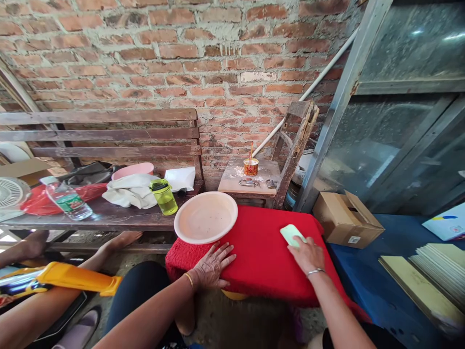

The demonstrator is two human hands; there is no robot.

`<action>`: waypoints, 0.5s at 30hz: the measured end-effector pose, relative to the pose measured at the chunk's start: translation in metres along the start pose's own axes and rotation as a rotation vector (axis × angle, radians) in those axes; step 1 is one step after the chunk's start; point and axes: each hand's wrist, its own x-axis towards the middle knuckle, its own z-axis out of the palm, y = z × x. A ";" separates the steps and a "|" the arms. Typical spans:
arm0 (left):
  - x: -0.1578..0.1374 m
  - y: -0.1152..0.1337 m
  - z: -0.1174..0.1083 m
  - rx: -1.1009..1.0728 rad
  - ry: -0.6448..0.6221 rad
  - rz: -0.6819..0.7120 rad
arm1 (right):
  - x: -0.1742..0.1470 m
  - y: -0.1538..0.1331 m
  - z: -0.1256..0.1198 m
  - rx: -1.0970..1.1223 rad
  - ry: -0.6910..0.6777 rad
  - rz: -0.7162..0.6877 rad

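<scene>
My left hand (215,266) lies flat with fingers spread on a red cloth (261,247) that covers a low table or stool. Just beyond its fingertips stands a pale pink basin (206,218), with nothing large visible inside. Towards the right of the cloth, my right hand (308,255) grips the near end of a pale green, rounded flat block (291,234), whose exact kind I cannot make out. The block rests on or close to the cloth, its far end showing past my fingers.
On the left, a wooden bench (138,222) carries a water bottle (72,201), a green drinking bottle (164,196) and white cloth. Behind stands a chair (232,182) with padlocks and a small red-gold pot (251,166). A cardboard box (345,218) is at right; another person's legs are at left.
</scene>
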 end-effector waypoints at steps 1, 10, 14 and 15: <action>0.000 0.000 0.001 -0.002 -0.003 -0.001 | -0.001 0.025 -0.003 -0.015 -0.009 0.088; 0.002 0.002 -0.007 -0.006 -0.023 0.003 | -0.019 0.066 -0.005 -0.012 0.085 0.280; 0.001 0.003 -0.012 -0.018 -0.037 -0.001 | -0.024 -0.023 0.006 0.016 0.105 -0.091; 0.001 0.004 -0.013 -0.022 -0.036 0.002 | -0.025 -0.044 0.009 0.019 0.103 -0.162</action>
